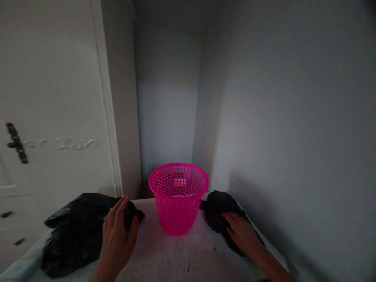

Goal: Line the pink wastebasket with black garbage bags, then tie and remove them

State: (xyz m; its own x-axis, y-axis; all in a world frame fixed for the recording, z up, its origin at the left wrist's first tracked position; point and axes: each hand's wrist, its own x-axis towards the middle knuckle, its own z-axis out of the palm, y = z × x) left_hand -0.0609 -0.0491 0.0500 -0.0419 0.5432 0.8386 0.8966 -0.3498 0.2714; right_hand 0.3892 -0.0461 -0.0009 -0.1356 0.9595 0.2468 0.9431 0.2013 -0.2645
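I see a hot-pink basket [178, 219] patterned with small holes, a black bag [76, 235] and black bundle [217, 205], an off-white wardrobe [58, 78] with dark handle [17, 143], grey walls [279, 117], and a whitish, mottled table [173, 258].

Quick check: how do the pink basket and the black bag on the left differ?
The basket is pink and perforated; the bag is black and shiny, with no such pattern of holes visible.
The basket stands upright with its round mouth open; the bag lies crumpled and low.
The left hand overlaps the bag in view, but not the basket.
Both rest on the pale surface.

Crumpled black bundles [79, 231] flank an upright pink basket [178, 215].
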